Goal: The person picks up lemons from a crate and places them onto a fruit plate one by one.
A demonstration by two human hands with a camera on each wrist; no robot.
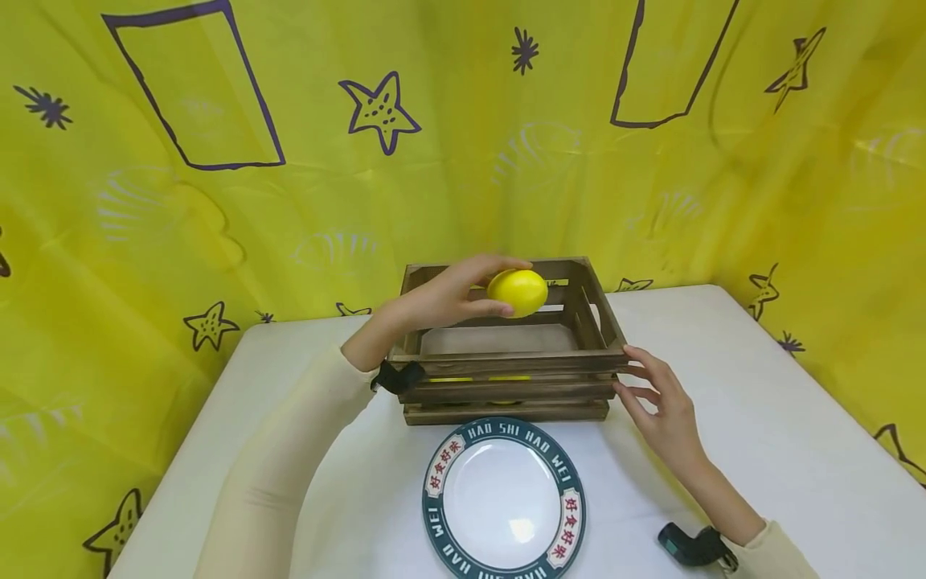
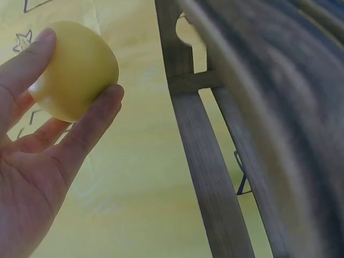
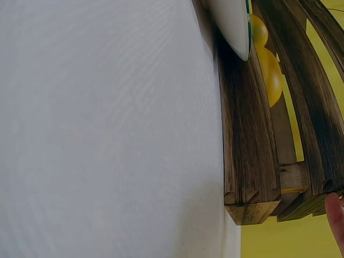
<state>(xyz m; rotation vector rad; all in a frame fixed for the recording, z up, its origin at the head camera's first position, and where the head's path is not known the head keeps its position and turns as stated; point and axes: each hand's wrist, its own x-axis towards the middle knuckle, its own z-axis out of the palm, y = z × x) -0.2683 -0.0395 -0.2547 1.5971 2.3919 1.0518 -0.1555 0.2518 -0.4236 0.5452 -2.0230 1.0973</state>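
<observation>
A yellow lemon (image 1: 518,293) is pinched between the thumb and fingers of my left hand (image 1: 463,291), above the wooden crate (image 1: 506,392). In the left wrist view, the fingers hold the lemon (image 2: 78,72) from its sides, with the crate's slatted side (image 2: 201,150) to the right. My right hand (image 1: 664,414) grips the crate's front right corner with thumb and fingertips. Only one fingertip (image 3: 334,210) of it shows in the right wrist view. More yellow fruits (image 3: 270,75) lie inside the crate, partly hidden behind the front slats.
A round white plate (image 1: 501,507) with a dark green lettered rim lies just in front of the crate. Both stand on a white table (image 1: 723,362). Behind it hangs a yellow curtain (image 1: 463,185) printed with stars and shells.
</observation>
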